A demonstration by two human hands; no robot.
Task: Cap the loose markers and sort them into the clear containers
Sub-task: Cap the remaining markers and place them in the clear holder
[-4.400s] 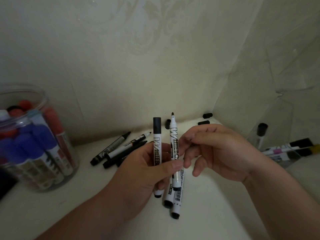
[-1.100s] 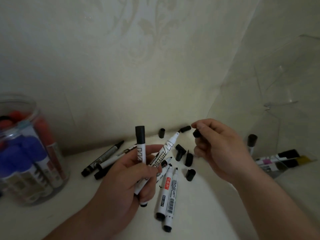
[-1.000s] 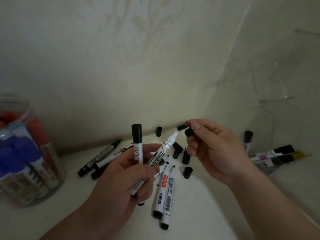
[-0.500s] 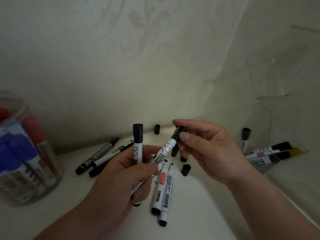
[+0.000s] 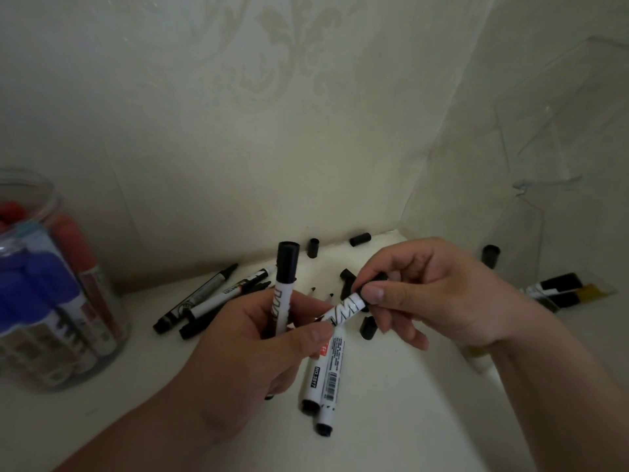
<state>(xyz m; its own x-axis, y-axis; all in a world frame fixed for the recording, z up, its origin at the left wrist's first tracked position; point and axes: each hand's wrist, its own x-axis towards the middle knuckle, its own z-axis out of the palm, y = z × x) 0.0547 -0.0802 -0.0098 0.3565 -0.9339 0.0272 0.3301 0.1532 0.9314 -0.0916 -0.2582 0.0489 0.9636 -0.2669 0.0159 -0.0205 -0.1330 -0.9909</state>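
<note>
My left hand (image 5: 258, 338) grips two white markers: a capped marker (image 5: 285, 284) standing upright and a slanted marker (image 5: 343, 311) pointing up to the right. My right hand (image 5: 425, 294) pinches a black cap (image 5: 374, 279) on the slanted marker's tip. Two uncapped markers (image 5: 323, 376) lie on the white surface below my hands. Several more markers (image 5: 204, 298) lie to the left. Loose black caps (image 5: 360, 239) are scattered near the corner.
A round clear jar (image 5: 51, 301) with blue and red markers stands at the left. A clear box (image 5: 561, 287) holding capped black markers sits at the right, against the wall. Wallpapered walls close the back and right side.
My right hand has brought a black cap from the corner onto the slanted marker's tip. My left hand kept its grip on both markers.
</note>
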